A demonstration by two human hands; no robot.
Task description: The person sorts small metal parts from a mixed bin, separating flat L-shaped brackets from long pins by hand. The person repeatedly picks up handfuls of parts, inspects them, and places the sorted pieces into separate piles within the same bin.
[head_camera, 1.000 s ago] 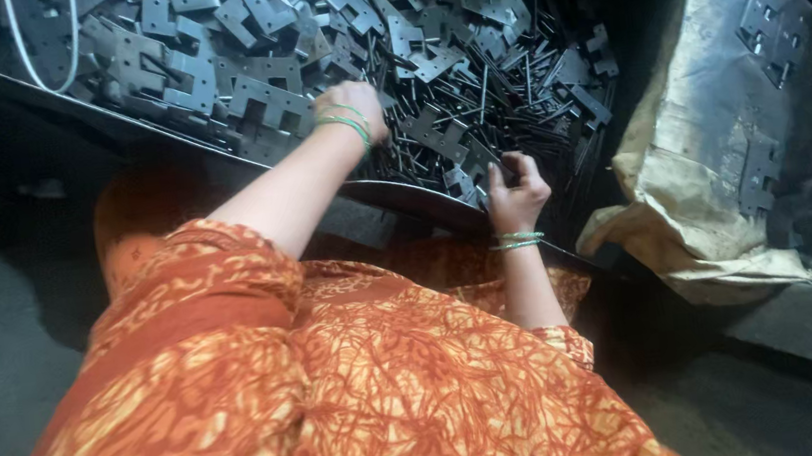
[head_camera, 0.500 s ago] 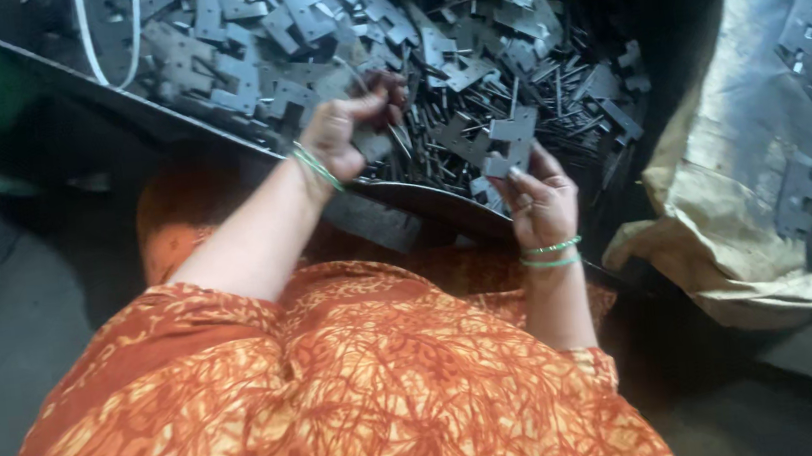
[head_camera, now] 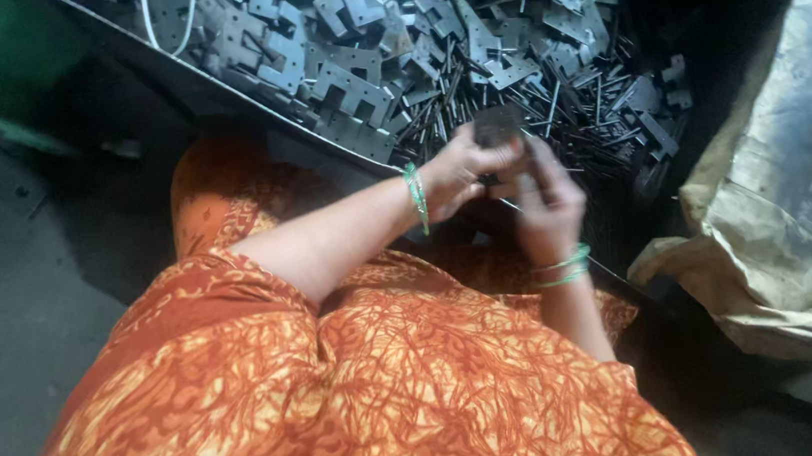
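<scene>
A metal plate, dark and flat, sits pinched between both hands over the near edge of the tray. The left hand grips its lower left side with thumb and fingers closed on it; the right hand closes on it from the right, fingers up. Both wrists carry green bangles. Behind the hands the tray holds a heap of plates and thin pins. A crumpled sack lies to the right, just beside the tray.
</scene>
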